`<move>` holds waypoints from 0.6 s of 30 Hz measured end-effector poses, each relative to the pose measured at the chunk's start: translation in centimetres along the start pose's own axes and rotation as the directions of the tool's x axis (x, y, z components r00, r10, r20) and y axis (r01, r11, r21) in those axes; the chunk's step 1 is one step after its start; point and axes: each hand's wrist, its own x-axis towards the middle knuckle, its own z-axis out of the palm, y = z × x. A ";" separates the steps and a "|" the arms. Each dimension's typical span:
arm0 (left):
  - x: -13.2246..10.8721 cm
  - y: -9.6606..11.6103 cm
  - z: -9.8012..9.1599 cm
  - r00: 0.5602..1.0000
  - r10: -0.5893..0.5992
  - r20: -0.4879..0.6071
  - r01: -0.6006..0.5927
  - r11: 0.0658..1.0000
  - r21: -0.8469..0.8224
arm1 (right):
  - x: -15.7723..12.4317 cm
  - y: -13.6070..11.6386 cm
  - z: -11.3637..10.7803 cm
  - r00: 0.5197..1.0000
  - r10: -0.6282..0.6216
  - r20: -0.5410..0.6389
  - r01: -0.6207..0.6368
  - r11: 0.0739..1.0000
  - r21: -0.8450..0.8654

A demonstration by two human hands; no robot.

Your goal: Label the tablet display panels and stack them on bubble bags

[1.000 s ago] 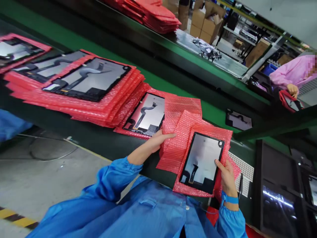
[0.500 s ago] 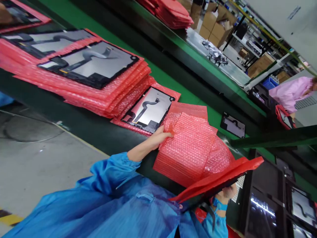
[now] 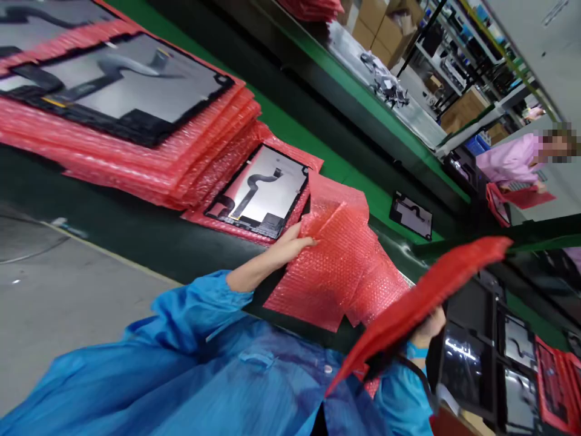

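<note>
My left hand is closed on the near-left edge of several overlapping red bubble-wrap bags, thumb on top. My right hand grips a dark screen panel from below, on the right. A red bubble-wrap bag lies over that panel, tilted and seen nearly edge-on. A dark cable hangs from its underside; most of the panel is hidden. Just left of my left hand, a silver-backed screen panel with a curled flat cable rests on red bubble wrap.
A tall stack of red bubble wrap bears another screen panel at the left. One panel lies on the green bench. More panels stand at the right. A co-worker in pink is beyond the bench.
The bag-covered panel in my right hand has moved up and right and tilts more steeply. My left hand stays on the bags, which now look flatter. The view has shifted.
</note>
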 end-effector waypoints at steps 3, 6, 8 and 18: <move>-1.0 0.3 0.0 0.999 0.050 0.014 -0.050 0.999 0.015 | 0.0 -0.6 4.7 1.000 0.003 -0.001 -0.002 0.981 0.193; -2.5 0.5 -1.0 0.996 0.047 0.076 -0.048 0.999 0.001 | -0.1 -0.2 10.2 1.000 0.004 0.031 -0.014 0.948 0.318; -3.2 0.6 -1.9 0.994 0.025 0.109 -0.032 0.998 0.062 | -0.6 0.3 13.0 0.999 -0.004 0.041 -0.012 0.928 0.374; -3.7 -1.2 -5.9 0.994 0.078 -0.076 -0.062 0.979 0.194 | 2.9 1.1 5.5 0.959 -0.280 -0.052 0.279 0.960 -0.029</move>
